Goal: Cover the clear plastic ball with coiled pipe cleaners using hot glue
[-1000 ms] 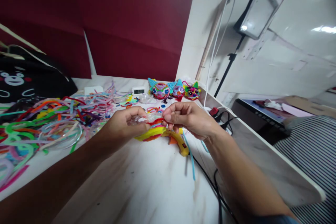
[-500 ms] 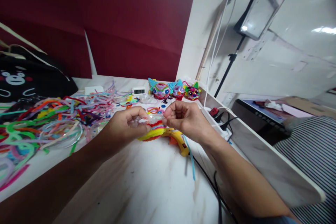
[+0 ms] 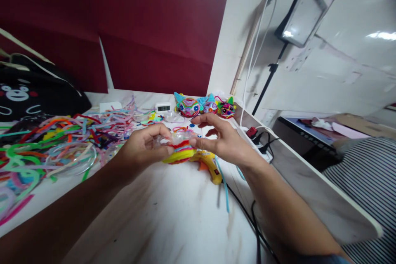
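My left hand (image 3: pixel 142 147) is closed, thumb and fingers pinching a clear plastic shell (image 3: pixel 180 137) partly wrapped in red, pink, blue and yellow pipe cleaners (image 3: pixel 177 156). The shell is tilted above the table, and the fingers behind it are partly hidden. At its right end is my right hand (image 3: pixel 227 140), fingers spread, the thumb tip touching or very near the red band. Just behind and below the shell lies a yellow hot glue gun (image 3: pixel 213 168), its nozzle end hidden. A blue pipe cleaner (image 3: pixel 225 189) hangs or lies beside its handle.
A tangle of coloured pipe cleaners (image 3: pixel 71 136) covers the left side, with a clear dome (image 3: pixel 74 159) among them. Several decorated animal heads (image 3: pixel 189 107) and a small digital clock (image 3: pixel 163 107) stand at the back. A power strip (image 3: pixel 262 152) and black cables (image 3: pixel 255 222) lie right.
My right hand's fingers have spread and lifted from a pinch at the shell's right end. My left hand keeps its hold on the shell.
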### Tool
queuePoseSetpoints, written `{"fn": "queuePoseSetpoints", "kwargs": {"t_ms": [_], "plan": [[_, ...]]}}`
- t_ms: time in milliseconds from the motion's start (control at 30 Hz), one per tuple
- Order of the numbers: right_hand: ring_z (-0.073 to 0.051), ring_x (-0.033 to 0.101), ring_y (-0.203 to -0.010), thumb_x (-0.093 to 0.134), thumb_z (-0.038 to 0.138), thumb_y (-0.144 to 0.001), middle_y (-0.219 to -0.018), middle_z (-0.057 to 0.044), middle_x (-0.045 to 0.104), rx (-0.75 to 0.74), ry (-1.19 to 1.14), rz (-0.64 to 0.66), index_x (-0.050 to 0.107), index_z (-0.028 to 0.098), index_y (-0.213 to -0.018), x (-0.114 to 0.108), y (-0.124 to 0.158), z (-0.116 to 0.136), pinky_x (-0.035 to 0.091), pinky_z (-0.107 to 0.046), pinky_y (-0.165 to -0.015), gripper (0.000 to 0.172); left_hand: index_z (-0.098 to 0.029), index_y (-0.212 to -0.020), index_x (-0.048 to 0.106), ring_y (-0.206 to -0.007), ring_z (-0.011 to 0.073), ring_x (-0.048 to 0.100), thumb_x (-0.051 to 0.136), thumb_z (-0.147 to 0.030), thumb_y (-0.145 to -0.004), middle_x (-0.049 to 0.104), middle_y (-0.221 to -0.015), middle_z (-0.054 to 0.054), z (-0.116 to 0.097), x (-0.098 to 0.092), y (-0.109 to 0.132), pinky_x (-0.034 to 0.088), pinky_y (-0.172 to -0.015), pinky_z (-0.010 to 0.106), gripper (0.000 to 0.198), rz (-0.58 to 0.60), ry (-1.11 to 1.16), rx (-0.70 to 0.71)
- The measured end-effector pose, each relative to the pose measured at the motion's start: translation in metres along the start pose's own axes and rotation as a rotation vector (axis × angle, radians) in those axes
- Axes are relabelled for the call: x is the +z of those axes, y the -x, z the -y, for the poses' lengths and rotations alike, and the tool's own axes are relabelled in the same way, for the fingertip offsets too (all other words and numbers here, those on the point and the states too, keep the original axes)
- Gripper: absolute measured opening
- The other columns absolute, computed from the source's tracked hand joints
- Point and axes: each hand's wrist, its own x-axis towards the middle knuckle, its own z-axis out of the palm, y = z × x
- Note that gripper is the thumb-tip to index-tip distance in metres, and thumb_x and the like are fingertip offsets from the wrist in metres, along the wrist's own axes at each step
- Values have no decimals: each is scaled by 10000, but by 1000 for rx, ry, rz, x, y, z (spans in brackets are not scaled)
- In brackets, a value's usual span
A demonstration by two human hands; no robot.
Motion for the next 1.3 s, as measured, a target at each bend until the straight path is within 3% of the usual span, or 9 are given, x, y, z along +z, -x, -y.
{"fn": "queuePoseSetpoints", "kwargs": {"t_ms": [67, 167, 333, 500, 667, 800, 933, 1133, 1300], "plan": [[-200, 597, -1078, 743, 289, -800, -1125, -56, 644, -24, -90, 128, 644, 184, -1049, -1, 0, -3, 462, -346, -933, 288, -216, -781, 580, -581, 150, 554, 794, -387, -648, 614, -651, -26, 0, 2, 1, 414, -515, 232, 305, 42, 94, -29], [-161, 614, -864, 680, 251, -850, -899, -7, 592, 10, -263, 299, 616, 175, -1025, -1, 0, -7, 494, -313, -789, 201, -211, -765, 596, -617, 153, 557, 804, -366, -636, 616, -668, -26, -2, 5, 2, 421, -548, 233, 291, 71, 146, -50], [-116, 513, -663, 697, 245, -837, -797, 33, 526, 81, -350, 344, 565, 192, -1006, -1, 1, -10, 418, -247, -579, 221, -210, -739, 612, -661, 157, 556, 752, -329, -681, 624, -715, -18, -6, 10, 2, 420, -573, 237, 193, 139, 106, -60], [-125, 511, -713, 763, 245, -788, -807, 35, 537, 61, -270, 357, 562, 197, -974, 3, 3, -6, 409, -237, -606, 278, -199, -792, 675, -685, 146, 532, 684, -375, -810, 606, -733, -12, -5, 12, 0, 403, -579, 230, 177, 208, -146, 25], [-130, 543, -785, 755, 180, -783, -858, 31, 563, -16, -156, 334, 555, 191, -993, 9, 5, -6, 431, -255, -712, 290, -181, -847, 689, -724, 158, 572, 686, -425, -817, 651, -771, 5, 2, 14, 1, 421, -628, 245, 246, 284, -81, -60], [-133, 567, -753, 789, 234, -782, -851, 24, 613, -25, -166, 316, 558, 195, -1047, 10, 4, -6, 443, -251, -671, 354, -173, -767, 650, -657, 145, 543, 714, -431, -770, 605, -692, -14, 6, 17, 2, 384, -588, 243, 267, 230, 0, -112], [-162, 627, -936, 720, 344, -867, -984, -33, 670, -112, -204, 148, 637, 180, -1027, 2, 1, -3, 477, -275, -804, 244, -171, -717, 625, -606, 126, 484, 706, -375, -733, 550, -633, -36, 5, 18, 2, 335, -556, 238, 220, 159, 6, -106], [-126, 565, -627, 597, 454, -959, -624, 27, 596, -164, -190, -113, 642, 179, -797, -8, 1, 0, 452, -276, -686, 322, -178, -712, 619, -586, 131, 472, 699, -368, -712, 546, -620, -39, 3, 20, 4, 322, -540, 248, 206, 104, -2, -133], [-134, 593, -702, 590, 333, -967, -732, 1, 631, -207, -64, -68, 623, 185, -822, -4, 6, 2, 455, -272, -685, 211, -176, -700, 610, -585, 125, 471, 702, -346, -696, 550, -614, -42, 6, 18, 8, 322, -548, 240, 193, 40, -20, -131]]}}
